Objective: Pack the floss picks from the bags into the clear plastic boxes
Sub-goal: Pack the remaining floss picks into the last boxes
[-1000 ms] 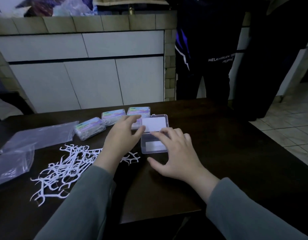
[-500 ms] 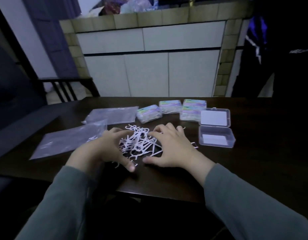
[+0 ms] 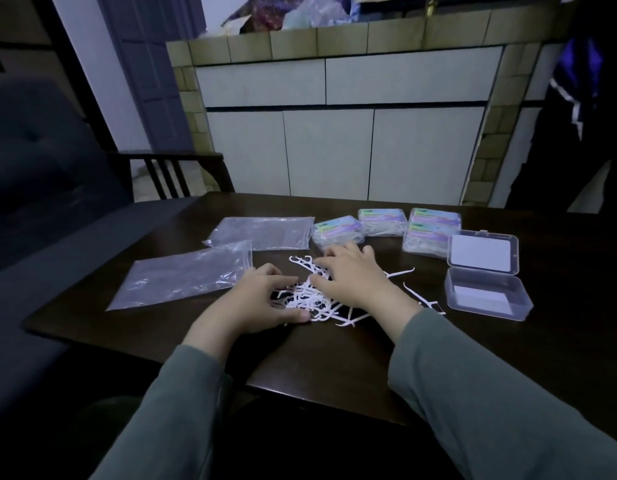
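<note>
A heap of white floss picks [image 3: 312, 299] lies on the dark table [image 3: 334, 358]. My left hand [image 3: 255, 303] cups the heap from the left, its fingers curled against the picks. My right hand [image 3: 355, 277] rests on the heap from the right, fingers spread over it. A few stray picks [image 3: 421, 299] lie just right of my right wrist. An open clear plastic box [image 3: 487, 296] with its lid [image 3: 482, 252] folded back stands empty to the right of both hands.
Two flat empty plastic bags [image 3: 185, 275] [image 3: 262, 232] lie to the left. Several filled, closed boxes [image 3: 338, 230] [image 3: 381, 221] [image 3: 430, 230] sit behind the heap. A dark chair [image 3: 175, 174] stands left, a tiled counter behind, and a person in dark clothes [image 3: 577, 116] at far right.
Both hands left the open box and came down onto the floss picks, then pushed the picks closer together into a tighter heap. My view swung left.
</note>
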Motion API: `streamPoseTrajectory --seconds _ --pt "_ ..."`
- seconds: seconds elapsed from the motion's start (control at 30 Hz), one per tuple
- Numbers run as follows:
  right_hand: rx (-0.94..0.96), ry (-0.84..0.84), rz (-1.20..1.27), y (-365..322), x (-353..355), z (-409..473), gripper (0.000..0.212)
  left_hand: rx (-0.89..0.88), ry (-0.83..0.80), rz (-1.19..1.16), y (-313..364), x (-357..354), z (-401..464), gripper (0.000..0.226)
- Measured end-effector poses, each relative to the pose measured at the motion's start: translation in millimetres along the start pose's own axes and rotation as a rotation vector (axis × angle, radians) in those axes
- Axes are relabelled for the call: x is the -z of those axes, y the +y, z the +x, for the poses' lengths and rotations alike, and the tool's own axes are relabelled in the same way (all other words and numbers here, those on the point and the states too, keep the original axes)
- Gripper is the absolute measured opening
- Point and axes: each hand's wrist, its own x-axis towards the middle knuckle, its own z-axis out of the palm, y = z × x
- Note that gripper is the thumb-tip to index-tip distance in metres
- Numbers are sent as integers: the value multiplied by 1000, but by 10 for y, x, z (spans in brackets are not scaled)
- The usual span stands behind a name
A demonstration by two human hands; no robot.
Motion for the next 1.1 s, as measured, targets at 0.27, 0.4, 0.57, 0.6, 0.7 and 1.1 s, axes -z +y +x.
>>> streamPoseTrajectory --seconds 0.27,0.4,0.57,0.6,0.7,1.1 --pt "97 68 -27 329 211 -388 32 -236 18 -67 222 -96 199 58" --pt "1 32 -30 467 347 -569 80 -212 -32 -85 242 -105 275 98" --pt "-31 -163 -38 505 377 -726 112 -276 0 -4 206 -183 246 102" --pt "-35 -159 -25 501 380 -724 104 -277 16 -4 196 -190 244 100" --pt "-42 -111 -27 505 414 -711 77 -284 72 -2 195 -206 233 85" --pt "-135 -41 -175 439 472 -719 55 -310 233 113 297 -290 292 40"
